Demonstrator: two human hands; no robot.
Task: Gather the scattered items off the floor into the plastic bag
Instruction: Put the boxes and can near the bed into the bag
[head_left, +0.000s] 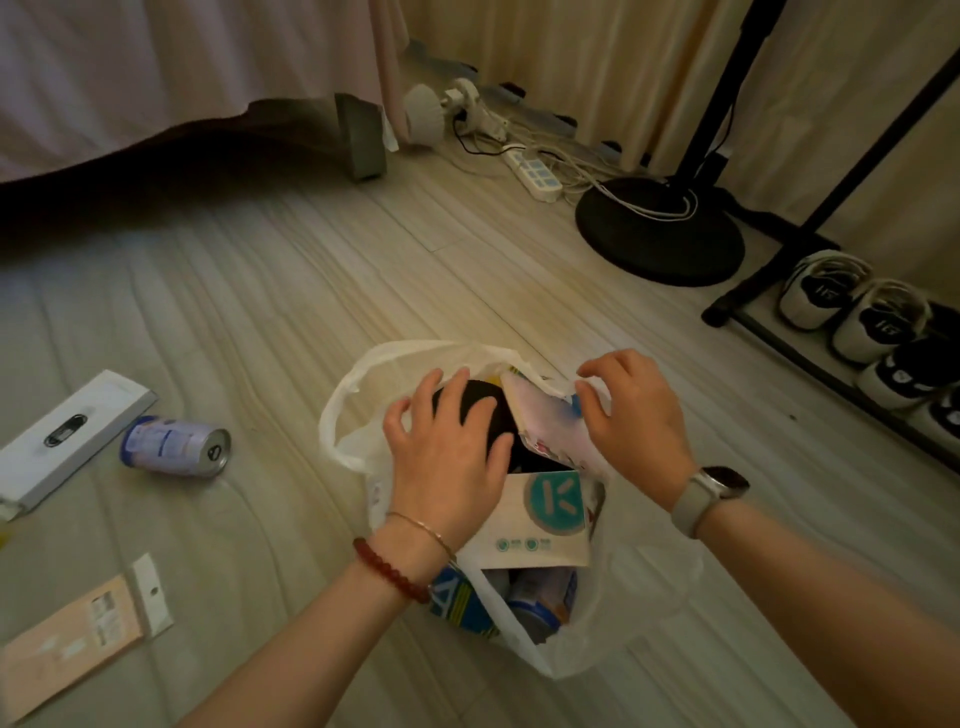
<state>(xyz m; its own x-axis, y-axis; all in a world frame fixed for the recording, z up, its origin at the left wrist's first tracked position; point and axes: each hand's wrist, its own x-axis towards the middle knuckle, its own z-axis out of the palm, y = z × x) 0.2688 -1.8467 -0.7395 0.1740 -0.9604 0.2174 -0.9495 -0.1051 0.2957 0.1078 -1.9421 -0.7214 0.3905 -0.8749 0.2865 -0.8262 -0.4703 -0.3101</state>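
A white plastic bag (363, 384) lies open on the floor in the middle of the view. My left hand (447, 452) presses a round black object (480, 410) down inside its mouth, fingers curled over it. My right hand (634, 415) pinches the bag's far right rim beside a pale printed packet (545, 421). A white card with a teal round logo (540, 519) and cans (540, 597) show inside the bag. On the floor to the left lie a blue-and-white can (174, 447) on its side, a long white box (67, 441) and a flat peach packet (78, 629).
A bed with a hanging sheet (156, 78) stands at the back left. A fan's black round base (660, 234), a power strip (535, 171) with cables and a black rack with several white shoes (852, 312) fill the back right.
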